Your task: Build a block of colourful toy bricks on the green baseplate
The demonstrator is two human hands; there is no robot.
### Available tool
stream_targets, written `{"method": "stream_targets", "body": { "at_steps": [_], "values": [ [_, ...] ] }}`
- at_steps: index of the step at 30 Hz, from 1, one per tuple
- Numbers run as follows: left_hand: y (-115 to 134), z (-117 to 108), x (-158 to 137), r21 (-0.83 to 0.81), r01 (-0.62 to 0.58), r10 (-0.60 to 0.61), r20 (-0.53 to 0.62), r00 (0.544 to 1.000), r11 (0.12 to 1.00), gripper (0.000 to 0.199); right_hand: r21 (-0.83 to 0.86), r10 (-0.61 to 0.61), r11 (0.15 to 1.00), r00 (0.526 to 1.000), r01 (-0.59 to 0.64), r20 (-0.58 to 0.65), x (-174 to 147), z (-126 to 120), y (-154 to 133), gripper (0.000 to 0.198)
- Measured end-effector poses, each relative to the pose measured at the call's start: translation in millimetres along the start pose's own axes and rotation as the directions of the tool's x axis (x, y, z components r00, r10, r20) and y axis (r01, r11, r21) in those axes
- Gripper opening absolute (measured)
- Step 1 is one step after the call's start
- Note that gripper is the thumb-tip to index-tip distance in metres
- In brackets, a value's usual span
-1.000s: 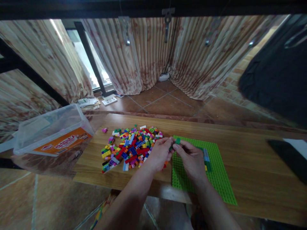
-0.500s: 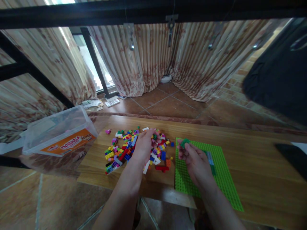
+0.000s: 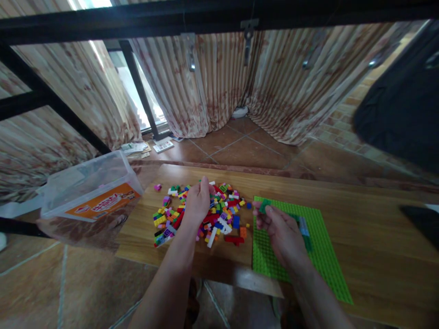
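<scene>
My right hand (image 3: 279, 228) pinches a small green toy brick (image 3: 264, 206) between thumb and fingertips, above the left part of the lime-green baseplate (image 3: 327, 260). Partly behind that hand, a few joined bricks, light blue (image 3: 303, 225) and dark green, stand on the plate. Over the loose pile of colourful bricks (image 3: 219, 214) is my left hand (image 3: 199, 201), its thumb raised and apart from the fingers. Those fingers are partly hidden among the bricks, and I see nothing held in them.
The wooden table (image 3: 373, 246) carries the pile and the baseplate. Left of it stands a clear plastic box (image 3: 92, 192) with an orange label. A dark flat object (image 3: 420, 226) lies at the right edge. Curtains (image 3: 219, 82) and papers (image 3: 135, 148) are beyond.
My left hand has shifted left across the brick pile, uncovering bricks on its right side. The right hand keeps its pinch on the green brick almost in place; the view has shifted slightly.
</scene>
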State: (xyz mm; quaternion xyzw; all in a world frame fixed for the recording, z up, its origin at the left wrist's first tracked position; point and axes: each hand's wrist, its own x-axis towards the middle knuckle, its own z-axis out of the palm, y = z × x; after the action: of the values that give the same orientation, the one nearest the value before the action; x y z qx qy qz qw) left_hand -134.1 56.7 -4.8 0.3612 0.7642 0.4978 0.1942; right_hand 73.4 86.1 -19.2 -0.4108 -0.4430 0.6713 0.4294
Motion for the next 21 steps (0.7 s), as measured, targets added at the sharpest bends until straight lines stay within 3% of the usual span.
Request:
{"method": "stream_targets", "body": {
  "at_steps": [5,16,19,21],
  "values": [
    [2.4,-1.8,0.7,-0.063,0.004,-0.002,0.023,1.0,0.998,0.058,-0.043,-0.024,0.999,1.0,0.025,0.021,-0.8,-1.4,-2.0,0.031],
    [3.7,-8.7,2.9,0.014,-0.011,0.01,0.048,0.999,1.0,0.06,-0.341,-0.091,0.93,0.987,0.133,0.136,-0.5,-1.2,-1.7,0.036],
    [9.1,-7.0,-0.3,0.025,-0.064,0.063,0.032,0.997,0.998,0.055,-0.398,-0.093,0.906,0.985,0.144,0.144,-1.2,-1.3,-1.4,0.037],
    [14.8,-3.7,-5.8,-0.044,-0.123,0.126,0.086,0.988,0.991,0.05,-0.427,-0.084,0.894,0.986,0.138,0.144,-1.9,-1.4,-1.5,0.039]
  ]
}}
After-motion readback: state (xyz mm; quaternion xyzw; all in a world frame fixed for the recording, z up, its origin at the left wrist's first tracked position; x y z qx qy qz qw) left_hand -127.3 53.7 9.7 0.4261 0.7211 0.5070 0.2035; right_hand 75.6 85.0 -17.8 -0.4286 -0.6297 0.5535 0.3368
